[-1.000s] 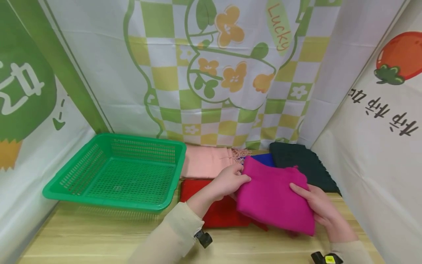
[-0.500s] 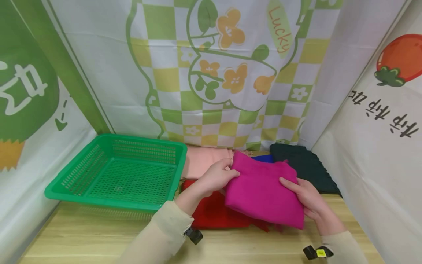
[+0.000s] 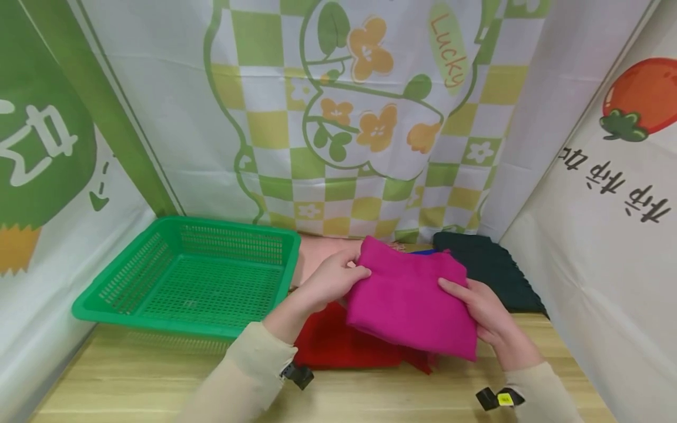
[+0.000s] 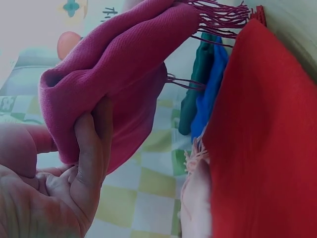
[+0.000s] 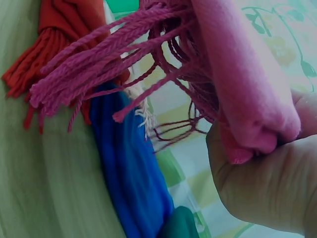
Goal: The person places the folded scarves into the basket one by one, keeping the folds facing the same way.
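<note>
A folded magenta scarf [image 3: 409, 299] is held up by both hands above the table. My left hand [image 3: 330, 279] pinches its left edge, thumb on top and fingers beneath, as the left wrist view shows on the folded scarf [image 4: 119, 64]. At the opposite edge my right hand [image 3: 483, 308] grips it, thumb over the top. Long twisted fringe [image 5: 109, 59] hangs from the scarf in the right wrist view. Below it lies a folded red scarf [image 3: 344, 346], partly covered from above. A pink scarf [image 3: 314, 252] and a blue scarf [image 3: 423, 252] show behind, mostly hidden.
A green plastic basket [image 3: 185, 336] with perforated walls stands on the left of the wooden table [image 3: 158, 388], with nothing in it. A dark green scarf [image 3: 486, 264] lies at the back right. Printed cloth walls [image 3: 349, 200] enclose the table.
Both hands have carried the magenta scarf leftward and slightly up, over the red scarf. More of the blue and pink scarves is covered in the head view. The basket stays put.
</note>
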{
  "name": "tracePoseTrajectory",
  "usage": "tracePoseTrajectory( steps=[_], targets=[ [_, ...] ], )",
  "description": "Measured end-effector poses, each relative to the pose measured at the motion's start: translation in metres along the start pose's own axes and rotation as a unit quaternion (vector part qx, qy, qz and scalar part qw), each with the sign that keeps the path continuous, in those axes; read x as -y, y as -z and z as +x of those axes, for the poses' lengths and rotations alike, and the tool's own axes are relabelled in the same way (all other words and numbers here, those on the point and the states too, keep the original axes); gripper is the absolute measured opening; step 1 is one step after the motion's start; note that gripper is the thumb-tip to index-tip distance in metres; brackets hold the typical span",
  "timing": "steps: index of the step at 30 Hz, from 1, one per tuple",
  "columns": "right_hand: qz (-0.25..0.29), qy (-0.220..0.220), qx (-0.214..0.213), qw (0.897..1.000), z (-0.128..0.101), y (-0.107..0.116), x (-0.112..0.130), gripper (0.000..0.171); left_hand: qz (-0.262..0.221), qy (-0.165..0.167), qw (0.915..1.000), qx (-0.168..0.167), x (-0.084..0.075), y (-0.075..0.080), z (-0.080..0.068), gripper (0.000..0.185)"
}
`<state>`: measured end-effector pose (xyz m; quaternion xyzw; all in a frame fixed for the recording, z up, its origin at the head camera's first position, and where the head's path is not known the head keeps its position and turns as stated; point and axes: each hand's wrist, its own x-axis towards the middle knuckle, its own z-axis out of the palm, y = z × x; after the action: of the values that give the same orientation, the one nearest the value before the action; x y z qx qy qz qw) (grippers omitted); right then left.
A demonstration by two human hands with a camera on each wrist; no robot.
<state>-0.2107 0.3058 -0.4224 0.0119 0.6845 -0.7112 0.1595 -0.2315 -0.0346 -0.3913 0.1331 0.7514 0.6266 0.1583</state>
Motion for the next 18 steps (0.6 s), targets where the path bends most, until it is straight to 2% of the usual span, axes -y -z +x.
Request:
tracePoseTrajectory(
  steps=[9,18],
  targets=[
    [0.006,0.009,0.023,1.0,0.005,-0.012,0.007,0.043,0.019,-0.002,0.9997,-0.017,-0.005,0.015,-0.009,0.02],
    [0.016,0.011,0.034,0.999,0.014,-0.03,0.009,0.04,0.004,0.009,0.9998,-0.017,-0.006,0.036,-0.015,0.021]
  ],
)
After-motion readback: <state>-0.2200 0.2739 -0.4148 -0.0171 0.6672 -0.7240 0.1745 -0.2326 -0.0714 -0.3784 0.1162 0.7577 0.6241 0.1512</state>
